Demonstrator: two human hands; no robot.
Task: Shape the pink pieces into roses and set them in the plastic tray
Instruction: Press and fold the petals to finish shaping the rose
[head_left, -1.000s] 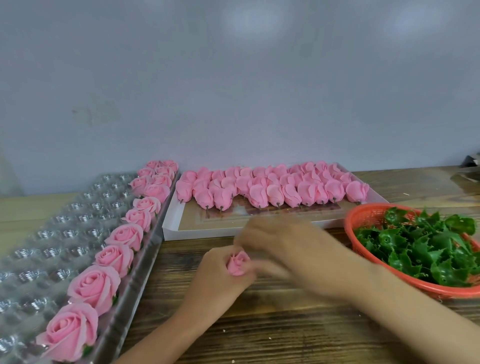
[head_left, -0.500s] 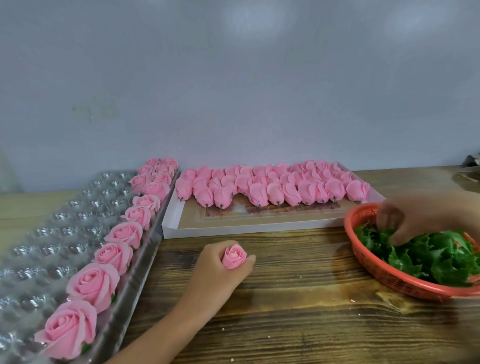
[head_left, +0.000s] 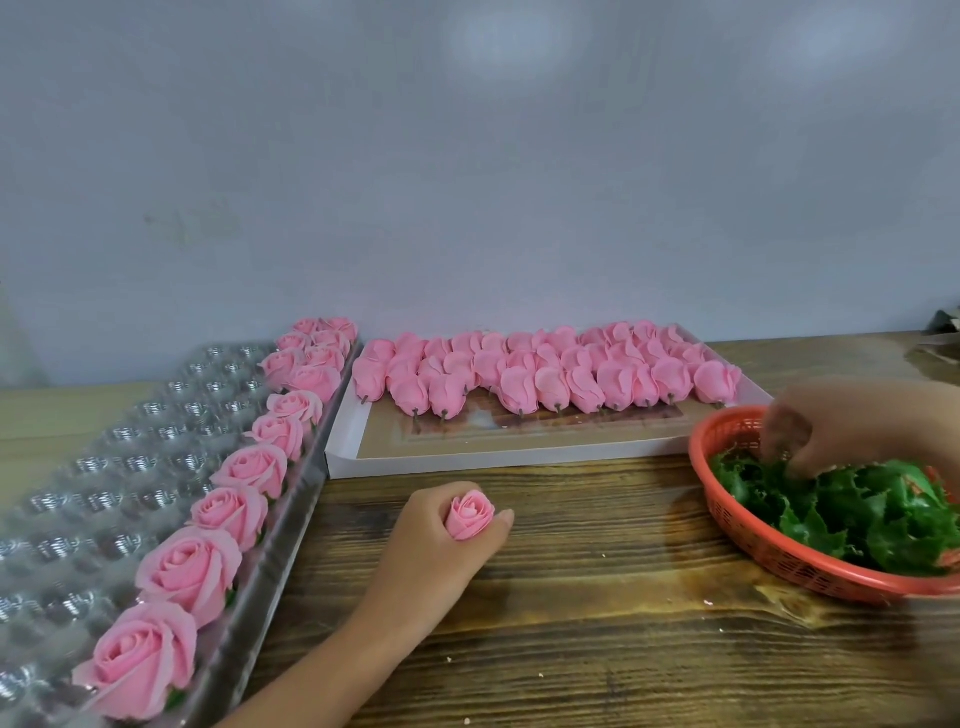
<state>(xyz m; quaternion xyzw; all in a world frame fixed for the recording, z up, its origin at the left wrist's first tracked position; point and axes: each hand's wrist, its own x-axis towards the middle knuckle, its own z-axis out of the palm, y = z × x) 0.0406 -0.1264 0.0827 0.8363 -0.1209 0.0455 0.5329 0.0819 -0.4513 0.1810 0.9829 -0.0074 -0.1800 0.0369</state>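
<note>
- Pink bud stands in my left hand, fingers curled round it, near the centre of the desk.
- My right hand reaches among green leaves in the red basket at right; it is blurred, so I cannot tell its grasp.
- Risk: a tight squeeze could crush the petals before the bud reaches the plastic tray on the left.

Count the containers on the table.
3: the clear plastic tray of finished roses on the left, the white tray of pink pieces at the back, the red basket of green leaves on the right. Something cut off at the far right edge is unclear.
</note>
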